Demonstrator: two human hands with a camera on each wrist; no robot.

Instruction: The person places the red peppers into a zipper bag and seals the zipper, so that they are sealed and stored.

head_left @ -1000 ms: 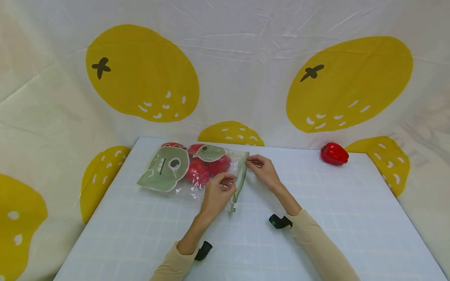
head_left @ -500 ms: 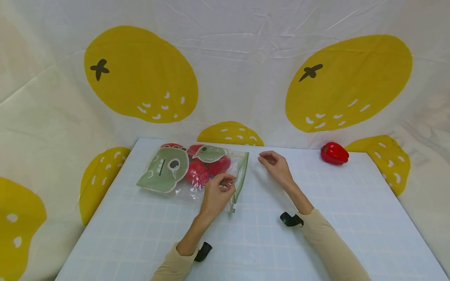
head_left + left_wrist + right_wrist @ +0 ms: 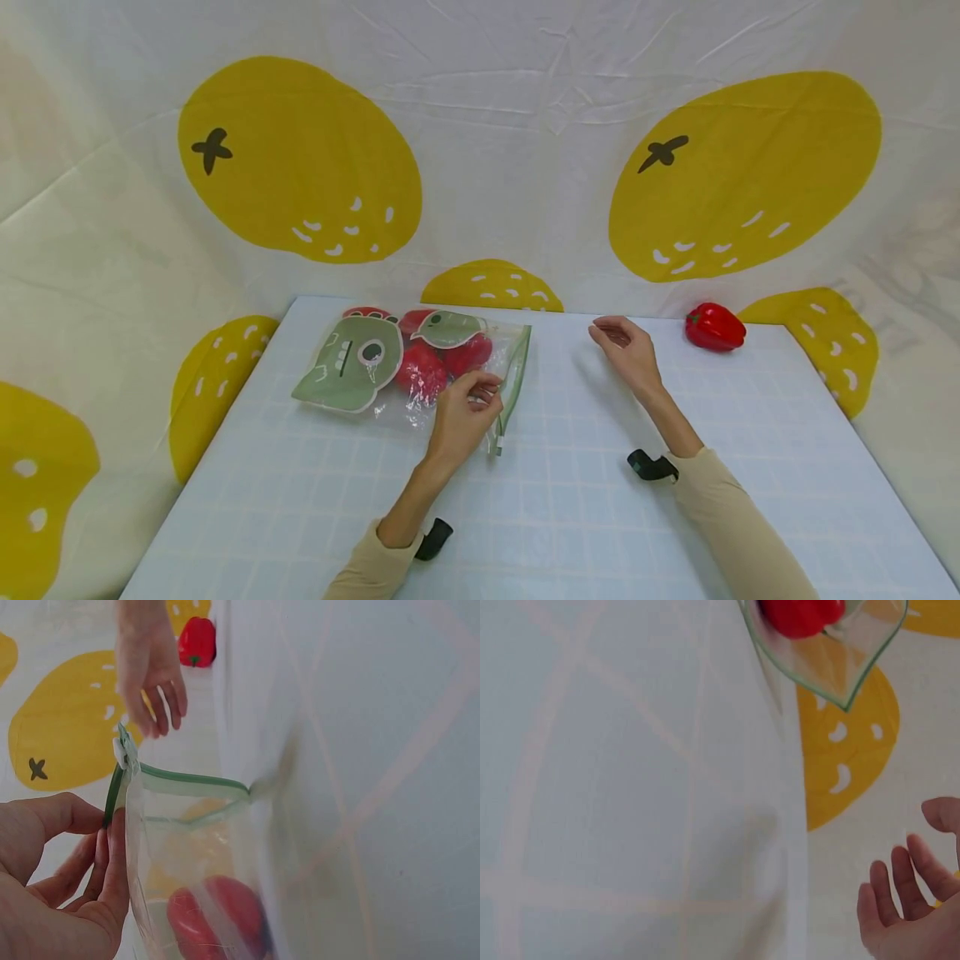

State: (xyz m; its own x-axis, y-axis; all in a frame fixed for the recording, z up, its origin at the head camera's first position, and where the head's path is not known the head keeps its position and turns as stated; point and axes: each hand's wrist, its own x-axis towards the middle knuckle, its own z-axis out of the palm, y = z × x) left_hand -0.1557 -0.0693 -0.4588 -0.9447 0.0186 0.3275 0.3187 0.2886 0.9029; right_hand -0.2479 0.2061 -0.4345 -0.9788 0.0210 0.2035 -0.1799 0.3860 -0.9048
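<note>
A clear zip bag (image 3: 390, 417) with green dinosaur prints lies on the table, its green-edged mouth toward the right. Several red vegetables (image 3: 422, 372) show through its plastic. My left hand (image 3: 465, 417) pinches the near rim of the bag's mouth between thumb and fingers; in the left wrist view the mouth (image 3: 195, 780) stands apart, with a slider (image 3: 122, 746) beside the pinch. Between the bag and a loose red bell pepper (image 3: 715, 327), my right hand (image 3: 628, 350) hovers over the table with nothing in it. Its fingers (image 3: 906, 889) are loosely bent in the right wrist view.
The pepper sits at the table's far right corner. A pale blue checked cloth covers the table (image 3: 555, 517). Behind it hangs a white curtain (image 3: 517, 167) with yellow fruit prints. Each wrist carries a small black camera (image 3: 651, 465).
My right hand has let go of the far edge of the bag's mouth and moved right, toward the bell pepper. The left hand and the bag have stayed in place.
</note>
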